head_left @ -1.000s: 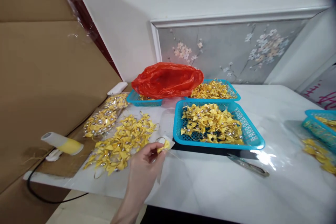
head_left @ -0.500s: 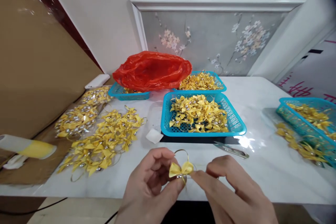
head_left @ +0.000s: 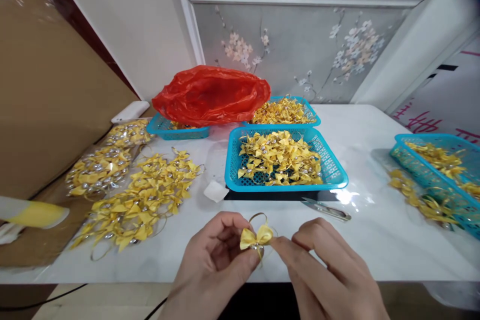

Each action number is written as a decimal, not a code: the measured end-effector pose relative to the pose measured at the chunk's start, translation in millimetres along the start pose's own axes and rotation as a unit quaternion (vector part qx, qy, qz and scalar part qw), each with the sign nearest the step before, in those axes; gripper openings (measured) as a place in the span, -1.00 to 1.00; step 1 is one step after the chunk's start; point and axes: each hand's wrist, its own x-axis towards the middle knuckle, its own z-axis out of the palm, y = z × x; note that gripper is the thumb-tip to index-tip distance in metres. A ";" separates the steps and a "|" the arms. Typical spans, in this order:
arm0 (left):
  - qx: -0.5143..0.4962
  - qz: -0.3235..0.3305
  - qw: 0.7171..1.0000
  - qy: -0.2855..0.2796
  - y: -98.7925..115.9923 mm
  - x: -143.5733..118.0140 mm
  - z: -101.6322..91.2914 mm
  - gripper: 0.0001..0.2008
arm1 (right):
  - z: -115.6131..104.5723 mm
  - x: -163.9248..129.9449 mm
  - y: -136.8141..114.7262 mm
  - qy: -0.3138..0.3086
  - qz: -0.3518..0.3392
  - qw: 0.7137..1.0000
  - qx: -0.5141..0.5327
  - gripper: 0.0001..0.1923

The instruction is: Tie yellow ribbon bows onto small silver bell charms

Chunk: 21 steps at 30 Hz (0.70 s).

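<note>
Between the thumb and fingers of my left hand (head_left: 221,260) is a yellow ribbon bow (head_left: 256,238) with small silver bells at its centre and a thin gold loop standing up behind it. My right hand (head_left: 326,265) is closed, its fingertips pinched at the bow's right wing. The thumb of that hand is mostly hidden behind the fingers. Beyond both hands stands a blue plastic basket (head_left: 287,188) filled with similar yellow bows (head_left: 279,157). A loose pile of bows (head_left: 142,200) lies on the table to the left.
Thread snips (head_left: 330,210) lie before the basket, beside a white paper piece (head_left: 216,191). A red plastic bag (head_left: 212,95) covers part of a rear blue basket (head_left: 180,134). Bagged bows (head_left: 101,167) lie left. Another blue basket (head_left: 416,160) stands at right, on the white table (head_left: 360,255).
The view has shifted slightly, so the table things sit a little higher and further left. Both hands keep the bow in almost the same pose.
</note>
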 end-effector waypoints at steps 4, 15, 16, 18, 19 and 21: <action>0.025 0.005 0.999 0.029 -2.6 -2.4 2.3 -0.87 | -0.5 1.6 0.8 -0.008 -0.006 1.000 -0.011 -0.76; 0.208 0.115 0.969 0.062 -10.2 -4.9 0.9 -0.85 | 0.7 -3.4 3.6 -0.037 0.014 0.999 -0.015 -0.77; 0.233 0.129 0.962 0.067 -11.3 -5.5 -0.1 -0.85 | 2.0 -5.3 3.7 -0.041 0.019 0.999 -0.009 -0.77; 0.278 0.151 0.945 0.075 -13.7 -6.8 -2.1 -0.87 | 5.0 -9.2 3.3 -0.045 0.028 0.999 0.004 -0.76; 0.296 0.162 0.938 0.077 -14.8 -7.2 -3.0 -0.87 | 6.5 -10.9 2.7 -0.047 0.035 0.998 0.011 -0.76; 0.315 0.185 0.928 0.075 -16.3 -7.1 -3.9 -0.85 | 9.2 -13.4 0.5 -0.047 0.063 0.997 0.023 -0.76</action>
